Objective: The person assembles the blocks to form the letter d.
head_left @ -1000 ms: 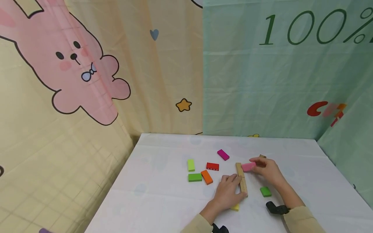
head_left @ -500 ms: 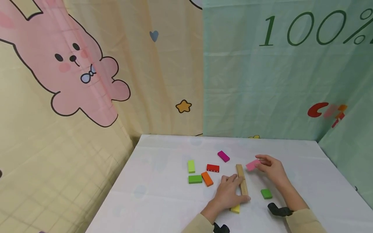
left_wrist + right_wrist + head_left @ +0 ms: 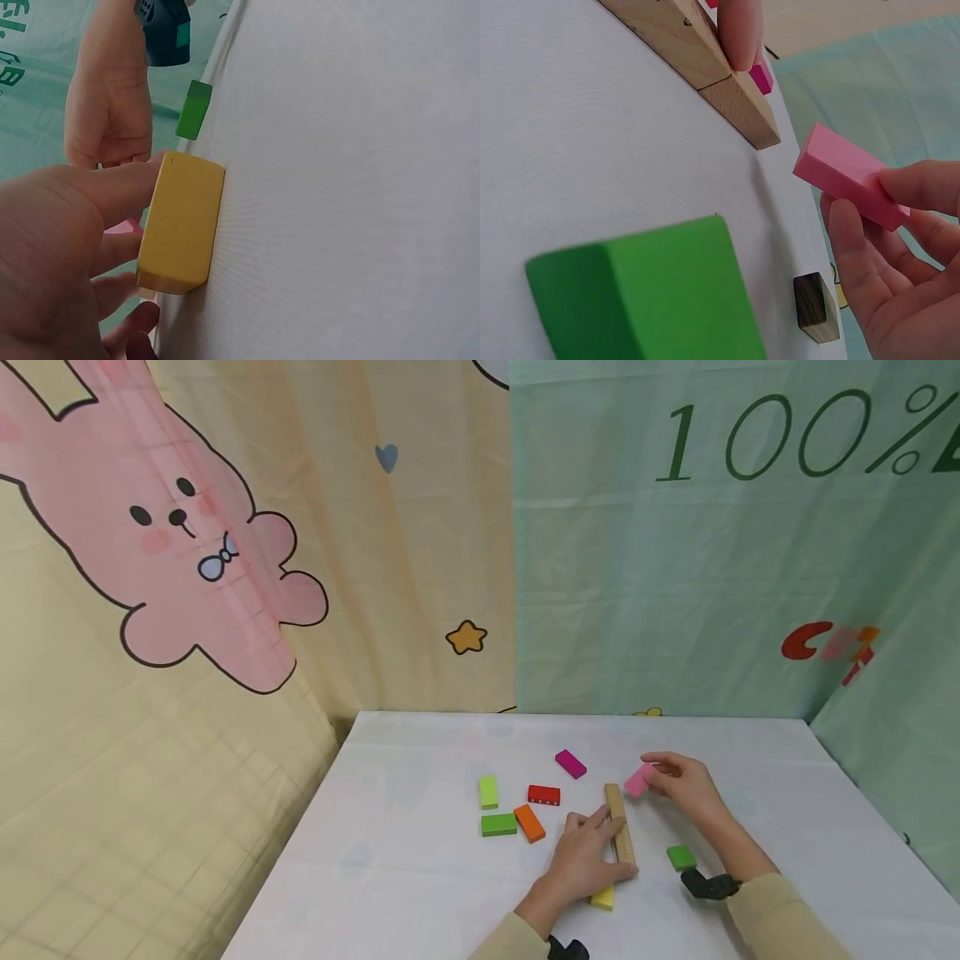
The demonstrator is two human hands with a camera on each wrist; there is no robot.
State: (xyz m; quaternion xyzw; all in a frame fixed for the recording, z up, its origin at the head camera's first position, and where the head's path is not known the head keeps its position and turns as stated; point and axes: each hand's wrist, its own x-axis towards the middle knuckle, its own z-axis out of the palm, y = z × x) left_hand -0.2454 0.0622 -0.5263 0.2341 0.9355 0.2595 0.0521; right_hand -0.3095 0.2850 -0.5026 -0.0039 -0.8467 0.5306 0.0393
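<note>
Two plain wooden blocks [image 3: 622,842] lie end to end in a line on the table, and the left hand [image 3: 583,860] rests over them, thumb at the near end, fingertips on their upper part. A yellow block [image 3: 184,223] sits by that hand's thumb, at the near end of the row. Between thumb and fingers the right hand [image 3: 907,262] pinches a pink block [image 3: 851,176], held above the table just right of the row's far end. Nearer the right wrist lies a green block [image 3: 681,858].
Left of the row lie a red block [image 3: 543,795], an orange block [image 3: 529,823], a green one [image 3: 498,825], a light green one [image 3: 488,792] and a magenta one [image 3: 571,764]. A dark-ended wooden block [image 3: 816,307] stands near the right hand.
The right hand first drew the pink block away to the right of the wooden row, then brought it slightly back left and tilted it more steeply. The left hand has barely moved.
</note>
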